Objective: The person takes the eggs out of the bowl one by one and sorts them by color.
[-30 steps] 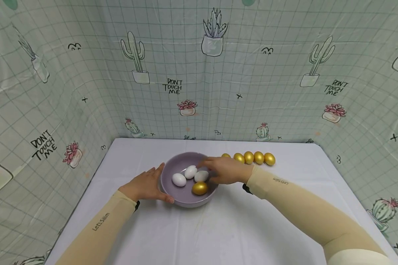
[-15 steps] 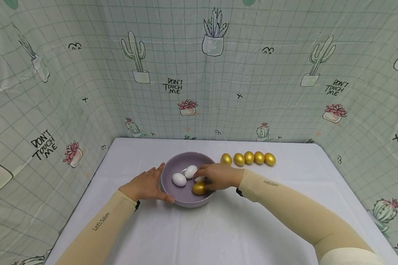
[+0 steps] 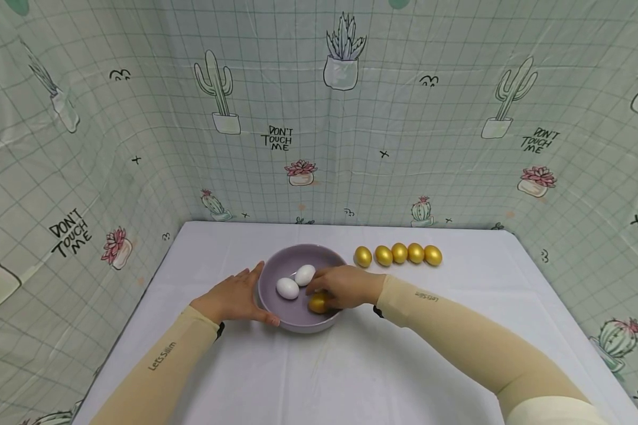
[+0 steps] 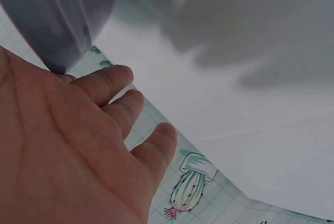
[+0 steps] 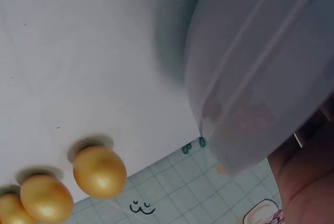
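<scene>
A purple bowl (image 3: 267, 295) sits on the white-covered table, holding two visible white eggs (image 3: 287, 288) and a golden egg (image 3: 317, 303). A third white egg is hidden under my right hand. My left hand (image 3: 234, 298) rests against the bowl's left side, thumb near the front rim and fingers spread behind. In the left wrist view its palm lies beside the bowl wall (image 4: 78, 20). From the right, my right hand (image 3: 348, 286) reaches over the rim, its fingers and thumb curled round the golden egg. The right wrist view shows the bowl's outside (image 5: 250, 78), with the grip hidden.
Behind and right of the bowl, several golden eggs (image 3: 399, 252) stand in a row on the white tabletop (image 3: 404, 366). A cactus-print cloth (image 3: 324, 118) hangs round the back and both sides of the table.
My right hand has moved left and toward the front of the bowl, covering the third white egg and closing on the golden egg. The left hand has stayed against the bowl.
</scene>
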A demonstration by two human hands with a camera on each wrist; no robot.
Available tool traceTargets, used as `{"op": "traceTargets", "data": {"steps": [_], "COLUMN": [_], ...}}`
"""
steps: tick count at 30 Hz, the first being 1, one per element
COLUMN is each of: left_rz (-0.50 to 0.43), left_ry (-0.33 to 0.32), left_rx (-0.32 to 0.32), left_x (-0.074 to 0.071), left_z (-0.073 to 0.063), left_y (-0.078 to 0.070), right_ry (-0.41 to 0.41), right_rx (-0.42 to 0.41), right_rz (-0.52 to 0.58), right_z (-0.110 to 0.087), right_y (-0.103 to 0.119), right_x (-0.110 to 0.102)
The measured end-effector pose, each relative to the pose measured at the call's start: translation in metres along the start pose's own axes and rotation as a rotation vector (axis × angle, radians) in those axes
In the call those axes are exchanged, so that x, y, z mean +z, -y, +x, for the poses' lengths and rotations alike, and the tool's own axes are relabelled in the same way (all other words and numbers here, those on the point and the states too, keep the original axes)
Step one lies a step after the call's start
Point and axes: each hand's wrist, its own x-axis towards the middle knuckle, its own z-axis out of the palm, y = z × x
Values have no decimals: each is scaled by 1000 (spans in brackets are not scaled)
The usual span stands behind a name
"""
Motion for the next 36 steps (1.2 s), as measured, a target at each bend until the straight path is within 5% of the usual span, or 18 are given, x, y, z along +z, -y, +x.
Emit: {"op": "traceTargets", "data": {"steps": [36], "left_rz": [5], "left_ry": [-1], "left_rx": [-3], "left_x": [3], "left_z": [3], "left_y": [5], "right_ry": [107], "right_rx": [89], "right_rz": [54], "right_z": [15], "right_y": [-1], "right_x": [8]}}
